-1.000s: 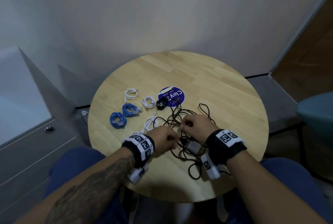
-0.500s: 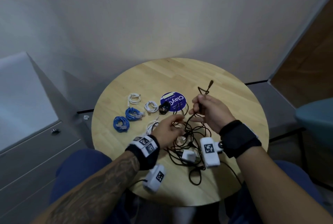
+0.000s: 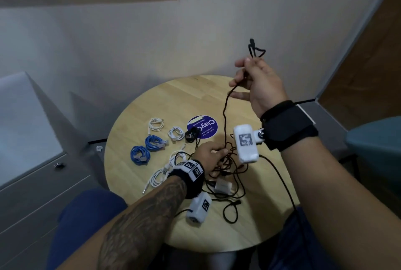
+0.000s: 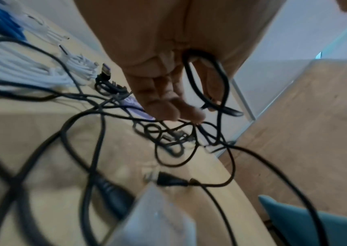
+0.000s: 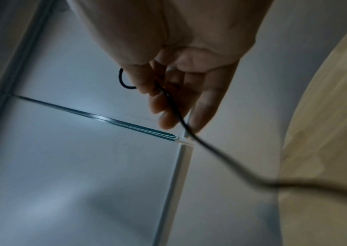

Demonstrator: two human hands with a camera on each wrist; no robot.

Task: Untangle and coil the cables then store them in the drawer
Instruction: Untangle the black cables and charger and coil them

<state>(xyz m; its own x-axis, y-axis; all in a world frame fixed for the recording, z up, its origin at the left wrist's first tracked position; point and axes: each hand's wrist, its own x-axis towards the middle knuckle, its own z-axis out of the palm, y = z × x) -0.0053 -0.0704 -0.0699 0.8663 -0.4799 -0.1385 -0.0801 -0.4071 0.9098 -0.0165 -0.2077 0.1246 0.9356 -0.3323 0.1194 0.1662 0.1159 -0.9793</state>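
I'm seeing the coiled cables (image 3: 156,139) lying left of the tangled cable (image 3: 225,170) on the table (image 3: 267,222) — sticker (image 3: 206,127) sitting behind the tangle, drawer cabinet (image 3: 43,183) standing left of the table, chair (image 3: 375,146) standing right.

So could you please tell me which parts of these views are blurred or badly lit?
Head view: dim but fairly sharp, the round table bowed by the wide lens. Left wrist view: the black cable tangle smears close to the lens. Right wrist view: the black cable blurs toward the lower right; the right hand is dim.
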